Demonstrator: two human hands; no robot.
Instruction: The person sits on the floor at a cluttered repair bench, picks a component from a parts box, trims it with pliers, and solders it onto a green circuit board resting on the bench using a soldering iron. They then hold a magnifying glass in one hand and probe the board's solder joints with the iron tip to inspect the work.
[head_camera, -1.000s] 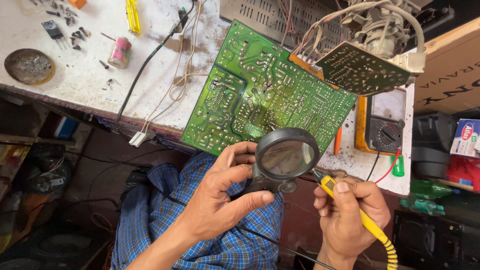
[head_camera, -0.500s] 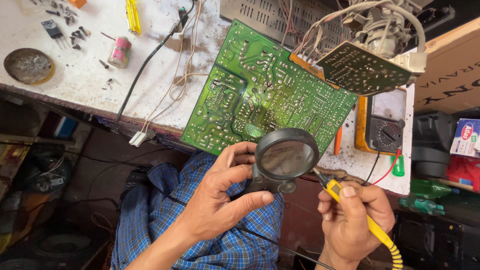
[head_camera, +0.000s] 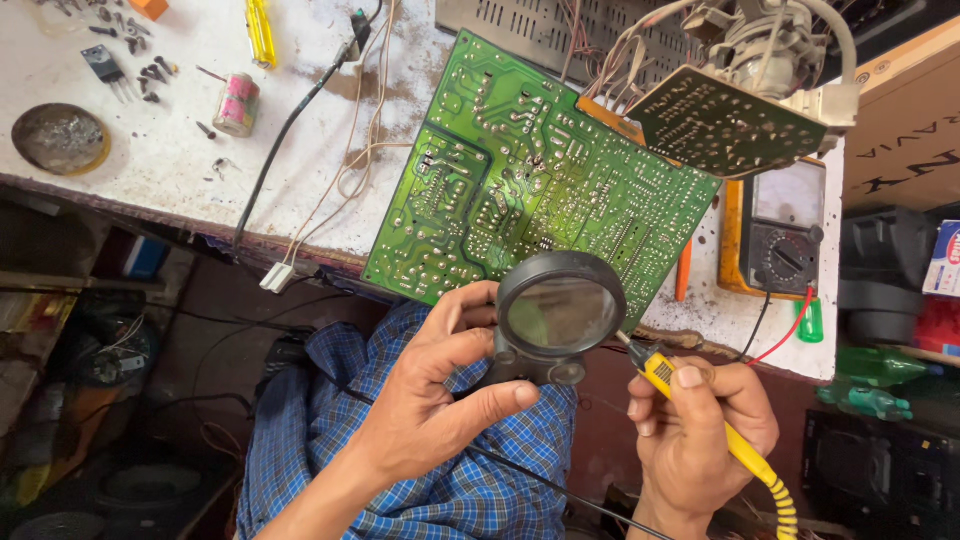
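Holding a round black magnifying glass (head_camera: 558, 312) over the near edge of a large green circuit board (head_camera: 520, 180), the person is deep in the inspection. The left hand (head_camera: 440, 400) wraps the magnifier's handle, thumb laid along the near side, fingers curled up behind it, a firm closed grip. The lens sits just over the board's near right corner, where the board overhangs the bench edge (head_camera: 150, 190).

Over on the right, the right hand (head_camera: 700, 440) pinches a yellow probe (head_camera: 690, 400) like a pen, thumb pressed on top, fingers folded snugly beneath. Its metal tip points up and left, touching or just short of the lens rim; I cannot tell whether it meets the board. A coiled yellow lead trails off the near end.

How far along? The board lies solder side up, with an analog multimeter (head_camera: 785, 235) beside it on the right, red and black leads dangling from it. A smaller dark board (head_camera: 725, 125) hangs on wires at the far right. So setup looks done and checking looks underway; nothing shows any joint reworked yet. Loose screws (head_camera: 140, 45) and a small metal dish (head_camera: 55, 138) sit far left on the white benchtop. Both wrists hover over the blue checked cloth (head_camera: 400, 470) on the lap.
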